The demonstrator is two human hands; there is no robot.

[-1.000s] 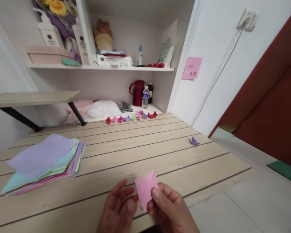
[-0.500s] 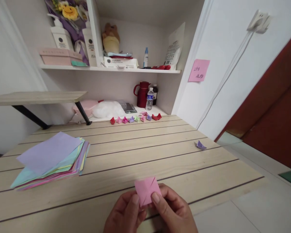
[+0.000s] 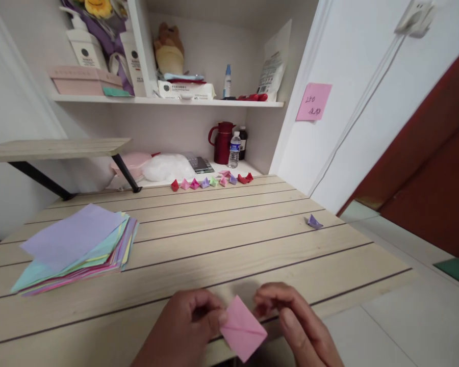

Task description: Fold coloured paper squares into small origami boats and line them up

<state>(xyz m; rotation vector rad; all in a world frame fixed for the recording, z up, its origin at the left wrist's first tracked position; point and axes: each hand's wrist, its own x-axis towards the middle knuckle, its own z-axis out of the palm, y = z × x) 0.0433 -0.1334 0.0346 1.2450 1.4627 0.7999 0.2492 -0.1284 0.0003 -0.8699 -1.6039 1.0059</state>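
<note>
My left hand (image 3: 183,326) pinches the left corner of a small folded pink paper (image 3: 243,329) at the near edge of the wooden table (image 3: 222,239). My right hand (image 3: 296,323) hovers just right of the paper, fingers curled together near its upper right edge; whether they touch it I cannot tell. The paper shows a diagonal crease and lies tilted, its lower corner past the table edge. A stack of coloured paper sheets (image 3: 74,247), lilac on top, lies at the left.
A row of several small folded paper pieces (image 3: 210,181) lines the table's far edge. One lilac folded piece (image 3: 313,221) sits alone at the right. Behind are shelves with a red jug (image 3: 222,142), a water bottle (image 3: 234,151) and boxes. A pink note (image 3: 313,102) sticks on the wall.
The pink paper has been turned and lowered from upright between both thumbs to a flat tilt. My right hand has drawn away from it to the right; my left keeps the pinch.
</note>
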